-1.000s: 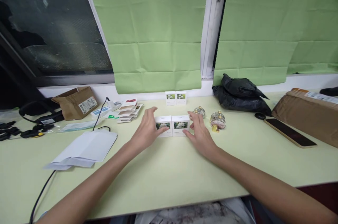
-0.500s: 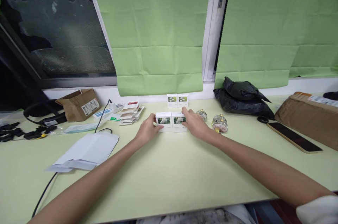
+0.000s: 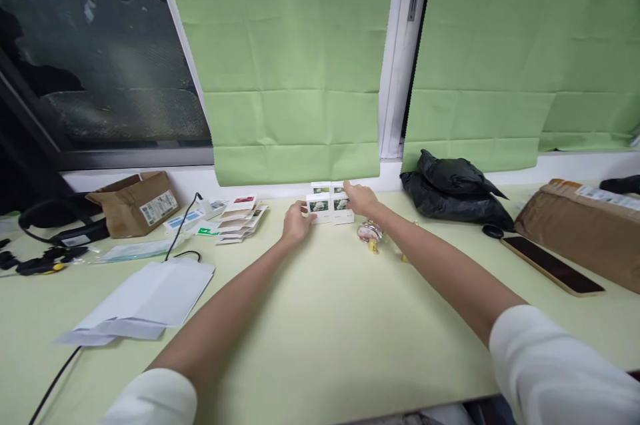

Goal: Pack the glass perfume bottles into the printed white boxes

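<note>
Two small white boxes with flower pictures stand side by side near the back of the table. My left hand (image 3: 297,221) grips the left white box (image 3: 319,209) at its left side. At the right, my right hand (image 3: 361,198) has its fingers closed on the right white box (image 3: 343,210). A narrow gap shows between the two. Just behind them, the tops of two similar boxes (image 3: 321,187) are visible, mostly hidden. A glass jar with gold trim (image 3: 370,231) sits below my right wrist; another one is largely covered by my right forearm.
Left of my hands lie a pile of small packets (image 3: 242,218), a folded white paper (image 3: 145,298) with a black cable (image 3: 55,381), and an opened cardboard box (image 3: 137,203). At the right are a black plastic bag (image 3: 455,195), a phone (image 3: 553,265) and a brown parcel (image 3: 580,231).
Both hands have pushed the two white boxes away from me, up to the similar boxes at the back. A slim gap has opened between them. The camera view has shifted slightly.
</note>
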The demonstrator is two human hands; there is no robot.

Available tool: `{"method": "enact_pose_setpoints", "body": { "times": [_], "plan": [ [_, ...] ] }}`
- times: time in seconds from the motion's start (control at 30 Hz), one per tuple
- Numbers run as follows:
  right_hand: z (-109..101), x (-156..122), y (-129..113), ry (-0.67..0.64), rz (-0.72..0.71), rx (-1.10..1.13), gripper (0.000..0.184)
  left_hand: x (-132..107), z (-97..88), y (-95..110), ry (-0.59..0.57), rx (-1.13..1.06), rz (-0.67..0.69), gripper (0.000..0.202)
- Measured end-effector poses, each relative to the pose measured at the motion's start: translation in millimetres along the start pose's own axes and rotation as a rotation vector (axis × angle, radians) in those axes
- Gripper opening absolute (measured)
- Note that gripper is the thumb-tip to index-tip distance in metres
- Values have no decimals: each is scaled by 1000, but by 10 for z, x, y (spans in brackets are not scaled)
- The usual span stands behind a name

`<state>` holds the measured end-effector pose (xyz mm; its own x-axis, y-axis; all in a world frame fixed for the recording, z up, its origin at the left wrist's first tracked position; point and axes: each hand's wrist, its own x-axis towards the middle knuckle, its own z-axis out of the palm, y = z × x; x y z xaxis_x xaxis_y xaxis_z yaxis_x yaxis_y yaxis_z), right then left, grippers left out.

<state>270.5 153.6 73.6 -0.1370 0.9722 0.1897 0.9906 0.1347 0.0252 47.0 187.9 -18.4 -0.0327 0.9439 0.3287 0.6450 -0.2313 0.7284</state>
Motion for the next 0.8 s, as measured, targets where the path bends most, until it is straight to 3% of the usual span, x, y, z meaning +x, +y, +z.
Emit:
{"method": "enact_pose_setpoints", "body": {
  "times": [0.23,0.57,0.8],
  "plan": [
    [78,173,139,10,82,-5,39,137,255,-15,31,-59,12,39],
    [179,267,86,55,111,13,39,264,323,-100,58,-117,14,35],
    [185,283,95,64,102,20,39,141,287,-145,-1,-135,41,47]
  ]
}}
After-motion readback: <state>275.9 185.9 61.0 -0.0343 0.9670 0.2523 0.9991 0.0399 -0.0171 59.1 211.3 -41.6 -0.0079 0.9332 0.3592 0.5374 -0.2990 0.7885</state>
